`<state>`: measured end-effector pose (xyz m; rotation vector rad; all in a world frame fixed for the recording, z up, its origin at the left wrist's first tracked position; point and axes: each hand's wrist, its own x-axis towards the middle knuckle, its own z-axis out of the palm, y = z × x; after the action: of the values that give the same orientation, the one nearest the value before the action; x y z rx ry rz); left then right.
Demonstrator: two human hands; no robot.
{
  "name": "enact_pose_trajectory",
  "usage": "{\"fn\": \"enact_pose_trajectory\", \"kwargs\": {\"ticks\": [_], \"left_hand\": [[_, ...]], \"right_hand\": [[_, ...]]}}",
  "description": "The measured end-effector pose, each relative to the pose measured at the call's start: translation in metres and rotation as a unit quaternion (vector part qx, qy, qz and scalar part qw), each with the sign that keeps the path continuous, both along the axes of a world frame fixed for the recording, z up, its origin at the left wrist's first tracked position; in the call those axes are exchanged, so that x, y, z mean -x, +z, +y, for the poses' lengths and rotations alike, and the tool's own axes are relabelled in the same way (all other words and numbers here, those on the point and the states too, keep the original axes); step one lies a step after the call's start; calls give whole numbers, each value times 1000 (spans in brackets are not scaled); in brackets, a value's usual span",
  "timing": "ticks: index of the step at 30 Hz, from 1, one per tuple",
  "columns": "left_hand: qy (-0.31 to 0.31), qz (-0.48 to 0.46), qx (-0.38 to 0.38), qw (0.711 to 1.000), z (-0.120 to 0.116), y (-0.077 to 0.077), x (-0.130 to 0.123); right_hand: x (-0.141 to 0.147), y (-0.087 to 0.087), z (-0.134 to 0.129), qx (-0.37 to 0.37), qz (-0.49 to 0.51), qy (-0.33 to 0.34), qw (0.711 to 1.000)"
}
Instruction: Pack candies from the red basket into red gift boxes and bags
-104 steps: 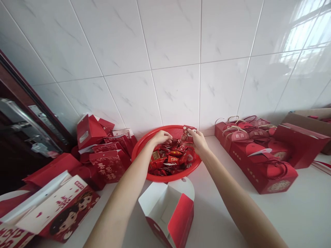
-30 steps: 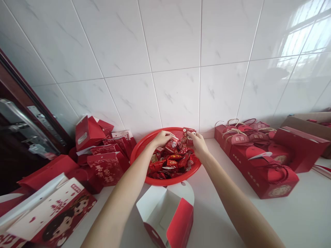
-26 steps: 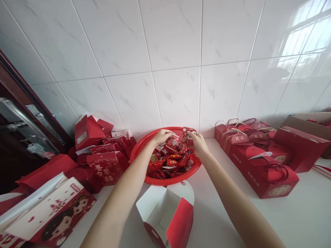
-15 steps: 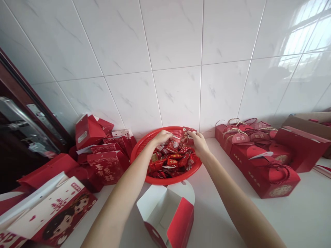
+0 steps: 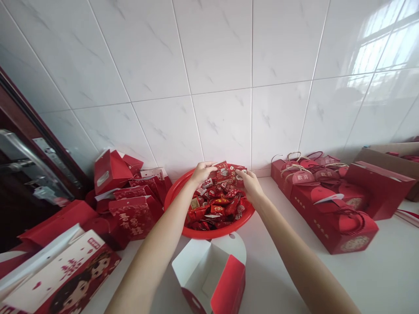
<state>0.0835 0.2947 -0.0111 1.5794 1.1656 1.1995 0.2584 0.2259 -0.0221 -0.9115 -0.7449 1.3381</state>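
Both my hands are over the far side of a red plastic basket (image 5: 177, 193) filled with red wrapped candies (image 5: 218, 203). My left hand (image 5: 203, 173) is closed on a flat red candy packet (image 5: 223, 171) with a printed picture. My right hand (image 5: 250, 182) pinches another dark red candy packet (image 5: 236, 175) with light print, close beside the first. In front of the basket, between my forearms, stands an open gift box (image 5: 209, 272), red outside and white inside, its flaps spread and nothing seen in it.
Several closed red gift boxes (image 5: 322, 209) with cord handles stand on the right, near a brown carton (image 5: 376, 155). Red boxes (image 5: 131, 216) and a white-and-red printed box (image 5: 70, 272) crowd the left. Behind is a tiled wall (image 5: 219, 122); a door handle (image 5: 19, 152) is at far left.
My left hand has lifted slightly and now holds a picture-printed packet up beside the right hand's packet. The right hand has shifted slightly left and down. The camera view has moved a little.
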Motion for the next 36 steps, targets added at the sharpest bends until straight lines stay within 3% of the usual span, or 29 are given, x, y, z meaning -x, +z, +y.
{"fn": "enact_pose_trajectory", "kwargs": {"ticks": [5,12,20,31,36], "left_hand": [[-42,-92,38,994,-9,6,-6],[-112,-36,57,991,-14,5,-7],[-60,-101,-2,993,-6,1,-4],[-93,-45,48,994,-13,6,-4],[-113,-33,62,991,-10,1,-5]], "right_hand": [[0,0,0,1,-7,10,1000],[0,-2,1,-9,-15,-3,1000],[0,-1,-1,-13,-11,15,1000],[0,0,-1,-18,-12,-7,1000],[0,0,-2,-22,-16,1,1000]]}}
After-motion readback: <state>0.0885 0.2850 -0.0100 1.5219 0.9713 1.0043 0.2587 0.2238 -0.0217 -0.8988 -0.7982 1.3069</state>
